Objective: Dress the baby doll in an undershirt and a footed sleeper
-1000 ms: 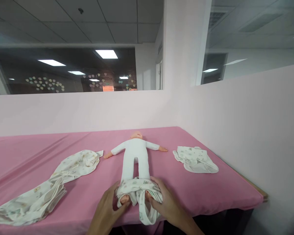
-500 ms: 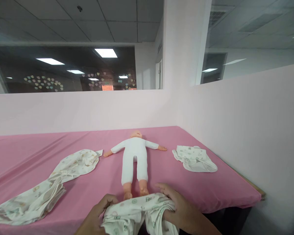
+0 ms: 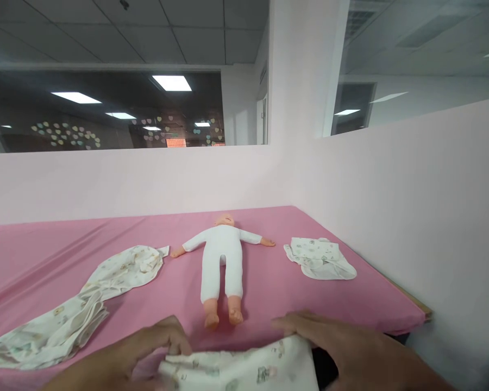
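Note:
A pair of white baby pants [image 3: 244, 372] with small printed figures is stretched between my hands at the bottom edge of the view; its lower part is cut off. My left hand [image 3: 146, 350] is closed on the left end of the waist. At the right end, my right hand [image 3: 330, 347] grips the cloth, its fingers along the top and its thumb out of sight. Just beyond the pants a baby doll [image 3: 223, 255] in a white suit lies on its back, arms spread, bare feet towards me.
A pink sheet [image 3: 269, 293] covers the table. Printed white baby clothes [image 3: 122, 269] lie spread out on the left, and a folded printed white cloth [image 3: 321, 259] lies right of the doll. Pale walls [image 3: 146, 184] with windows close off the back and right side.
My hands have moved apart and the pants are now pulled wide and flatter between them, lower in view. The doll's feet now show fully. The view has shifted slightly.

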Motion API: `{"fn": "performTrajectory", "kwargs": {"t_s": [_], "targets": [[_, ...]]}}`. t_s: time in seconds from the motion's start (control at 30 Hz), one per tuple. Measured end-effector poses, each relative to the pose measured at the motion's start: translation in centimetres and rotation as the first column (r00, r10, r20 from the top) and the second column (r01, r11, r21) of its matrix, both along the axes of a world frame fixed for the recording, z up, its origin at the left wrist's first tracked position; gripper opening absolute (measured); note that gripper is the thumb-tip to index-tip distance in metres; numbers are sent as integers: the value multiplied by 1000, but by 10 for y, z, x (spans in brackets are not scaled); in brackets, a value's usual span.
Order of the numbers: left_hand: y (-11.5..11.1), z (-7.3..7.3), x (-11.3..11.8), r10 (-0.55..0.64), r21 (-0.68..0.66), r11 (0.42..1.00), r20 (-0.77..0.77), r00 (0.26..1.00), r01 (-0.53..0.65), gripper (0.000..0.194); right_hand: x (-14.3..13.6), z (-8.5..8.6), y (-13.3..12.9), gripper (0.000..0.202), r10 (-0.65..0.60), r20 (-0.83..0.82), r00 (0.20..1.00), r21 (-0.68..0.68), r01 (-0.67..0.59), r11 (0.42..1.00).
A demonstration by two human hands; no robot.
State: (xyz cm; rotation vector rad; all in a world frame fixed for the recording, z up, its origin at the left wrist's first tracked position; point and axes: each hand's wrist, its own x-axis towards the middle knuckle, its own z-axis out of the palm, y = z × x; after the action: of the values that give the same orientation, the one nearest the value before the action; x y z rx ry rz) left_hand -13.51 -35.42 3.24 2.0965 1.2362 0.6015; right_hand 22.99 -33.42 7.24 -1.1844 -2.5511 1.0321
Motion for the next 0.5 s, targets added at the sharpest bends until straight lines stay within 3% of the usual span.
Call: {"fn": "performTrajectory", "kwargs": {"t_s": [0.13, 0.23, 0.33, 0.4, 0.5], "targets": [[-4, 32, 10, 10, 33, 999, -147, 989, -6, 30, -2, 14, -4, 32, -142, 0, 990, 152, 140, 978], [-2, 38, 19, 88, 161, 986, -212, 973, -54, 34, -5, 16, -5, 13, -224, 12, 975, 272, 212, 939], [1, 35, 24, 28, 190, 982, -208, 978, 13, 22, -6, 13, -5, 8, -254, -7, 967, 339, 241, 910], [1, 32, 27, -32, 179, 982, -136, 990, 57, 14, -4, 13, -6, 15, -237, -41, 971, 368, 235, 900], [-2, 29, 30, -15, 184, 983, 20, 1000, 11, 12, 1, 14, -6, 24, -145, -124, 982, 389, 182, 903]]}}
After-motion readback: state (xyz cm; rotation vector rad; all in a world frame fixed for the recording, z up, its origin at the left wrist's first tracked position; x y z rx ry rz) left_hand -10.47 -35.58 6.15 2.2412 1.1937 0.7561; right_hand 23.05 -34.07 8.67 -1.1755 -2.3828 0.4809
